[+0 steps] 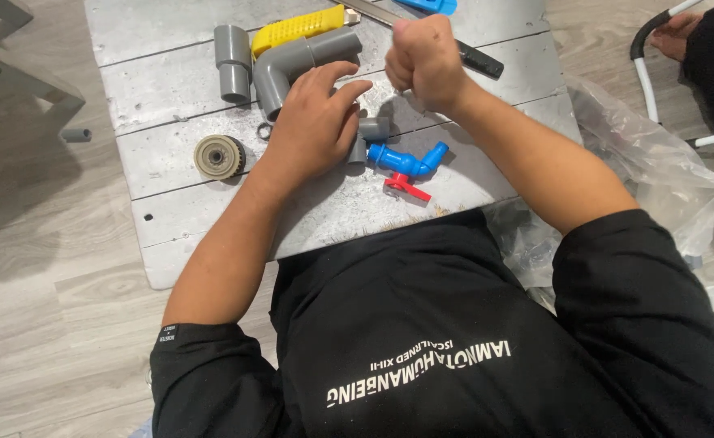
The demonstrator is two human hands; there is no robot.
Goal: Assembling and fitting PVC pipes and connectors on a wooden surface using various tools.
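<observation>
A person in a black shirt [454, 341] sits over a low tabletop [170, 154] of worn, whitewashed planks, seen from above. Nearest the body, a small blue tap [406, 161] with a red handle [406, 188] lies on the planks, just right of the left hand.

The left hand [312, 126] rests palm down on the tabletop, its fingers [349, 88] lying close together and curved over a short grey pipe fitting [371, 130], which pokes out from under them and touches the blue tap. To the left of that hand lies a round beige threaded cap [217, 156], and a small ring [264, 130] sits close to the wrist.

The right hand [423, 58] is raised just above and beyond the left, its fingers curled into a tight fist; whatever it grips is hidden inside. A dark handle [480, 61] juts out to the right behind it.

Further back lie a grey elbow pipe [288, 65], a straight grey coupling [233, 62] and a yellow ribbed handle [296, 28]. A blue object [434, 5] sits at the far edge.

A crumpled clear plastic bag [657, 170] lies on the floor [40, 268] to the right, and a small grey pipe piece [75, 135] on the left.

At the top right, another person's hand [675, 31] holds a white tube [647, 85].
</observation>
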